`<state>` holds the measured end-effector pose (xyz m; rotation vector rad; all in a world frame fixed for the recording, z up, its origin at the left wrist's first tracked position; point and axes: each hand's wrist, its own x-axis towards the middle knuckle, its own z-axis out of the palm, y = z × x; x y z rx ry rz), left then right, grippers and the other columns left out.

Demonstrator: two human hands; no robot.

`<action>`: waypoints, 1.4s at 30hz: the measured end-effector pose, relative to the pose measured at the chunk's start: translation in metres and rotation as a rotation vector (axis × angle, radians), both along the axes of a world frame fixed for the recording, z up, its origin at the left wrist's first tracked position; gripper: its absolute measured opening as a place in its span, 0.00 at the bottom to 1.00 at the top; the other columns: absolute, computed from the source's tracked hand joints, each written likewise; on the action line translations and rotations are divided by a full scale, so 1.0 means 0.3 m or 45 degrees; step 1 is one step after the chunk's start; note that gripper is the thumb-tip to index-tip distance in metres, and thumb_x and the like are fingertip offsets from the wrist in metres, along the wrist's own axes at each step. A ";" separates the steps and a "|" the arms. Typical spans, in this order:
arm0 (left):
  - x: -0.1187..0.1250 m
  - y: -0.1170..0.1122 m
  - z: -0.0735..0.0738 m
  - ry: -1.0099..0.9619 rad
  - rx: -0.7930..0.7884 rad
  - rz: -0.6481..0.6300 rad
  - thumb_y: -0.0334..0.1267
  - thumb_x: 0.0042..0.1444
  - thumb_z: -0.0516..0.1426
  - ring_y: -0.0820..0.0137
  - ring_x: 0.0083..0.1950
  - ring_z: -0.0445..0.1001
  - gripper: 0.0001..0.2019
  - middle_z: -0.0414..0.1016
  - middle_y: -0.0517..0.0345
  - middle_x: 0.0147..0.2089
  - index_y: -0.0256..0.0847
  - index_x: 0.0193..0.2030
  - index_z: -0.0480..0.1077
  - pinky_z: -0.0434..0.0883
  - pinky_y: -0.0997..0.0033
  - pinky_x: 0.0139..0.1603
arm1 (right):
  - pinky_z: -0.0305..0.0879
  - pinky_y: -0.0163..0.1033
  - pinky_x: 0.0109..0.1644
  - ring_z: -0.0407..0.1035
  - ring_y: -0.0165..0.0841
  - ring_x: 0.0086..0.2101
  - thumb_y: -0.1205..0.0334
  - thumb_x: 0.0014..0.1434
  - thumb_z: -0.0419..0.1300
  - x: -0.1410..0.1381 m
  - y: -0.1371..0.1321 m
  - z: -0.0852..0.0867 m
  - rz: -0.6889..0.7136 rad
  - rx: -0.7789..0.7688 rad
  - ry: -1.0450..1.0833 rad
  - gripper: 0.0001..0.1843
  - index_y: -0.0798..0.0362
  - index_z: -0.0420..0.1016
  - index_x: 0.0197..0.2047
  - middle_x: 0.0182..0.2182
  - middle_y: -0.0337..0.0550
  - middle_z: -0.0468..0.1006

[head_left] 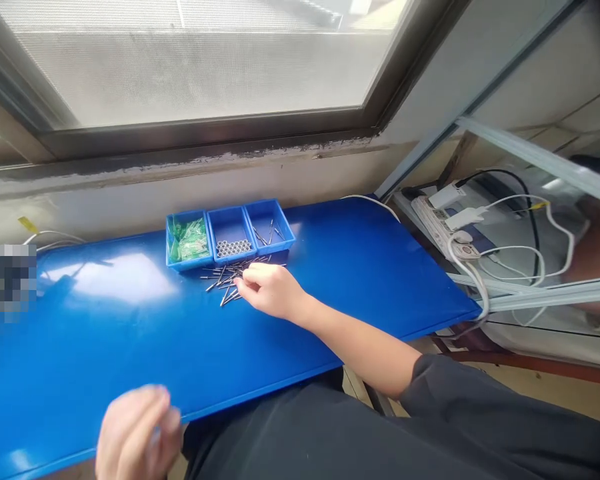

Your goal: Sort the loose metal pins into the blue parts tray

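Note:
My right hand (273, 291) reaches over a loose pile of thin dark metal rods (224, 279) on the blue tabletop. Its thumb and fingers are pinched together at the pile, and whatever lies between the fingertips is hidden. Nearer me, my left hand (136, 435) hovers at the table's front edge, blurred, with fingers curled in toward the thumb; I cannot make out anything in it. Behind the pile stand three joined blue bins: the left bin (175, 267) holds green and clear small pieces, the middle bin (225, 217) silver rings, the right bin (286, 230) a few rods.
The blue table (360, 267) runs along a wall under a window (205, 73). At right, a metal frame (535, 150) borders a power strip (445, 230) with plugs and white cables (570, 247). A blurred-out patch (7, 287) covers the left edge.

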<state>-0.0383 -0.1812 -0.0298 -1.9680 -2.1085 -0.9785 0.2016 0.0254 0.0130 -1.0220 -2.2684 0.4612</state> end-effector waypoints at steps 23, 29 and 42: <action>0.070 0.728 0.064 0.347 0.217 -0.498 0.41 0.66 0.54 0.62 0.46 0.72 0.13 0.80 0.52 0.42 0.43 0.48 0.78 0.62 0.62 0.49 | 0.63 0.45 0.54 0.67 0.38 0.46 0.69 0.63 0.57 0.060 0.184 -0.096 -0.089 0.199 0.073 0.11 0.54 0.81 0.42 0.42 0.49 0.78; 0.067 0.732 0.046 0.342 0.320 -0.503 0.42 0.65 0.55 0.63 0.42 0.75 0.10 0.82 0.55 0.40 0.44 0.46 0.78 0.63 0.61 0.47 | 0.67 0.47 0.54 0.69 0.38 0.44 0.71 0.62 0.57 0.063 0.189 -0.101 -0.054 0.220 0.152 0.12 0.52 0.81 0.39 0.40 0.46 0.79; 0.070 0.727 0.037 0.222 0.309 -0.485 0.42 0.65 0.56 0.62 0.42 0.78 0.11 0.83 0.53 0.40 0.43 0.44 0.78 0.65 0.58 0.50 | 0.70 0.47 0.55 0.71 0.38 0.46 0.75 0.60 0.56 0.076 0.191 -0.094 -0.059 0.218 0.121 0.13 0.54 0.81 0.40 0.41 0.48 0.79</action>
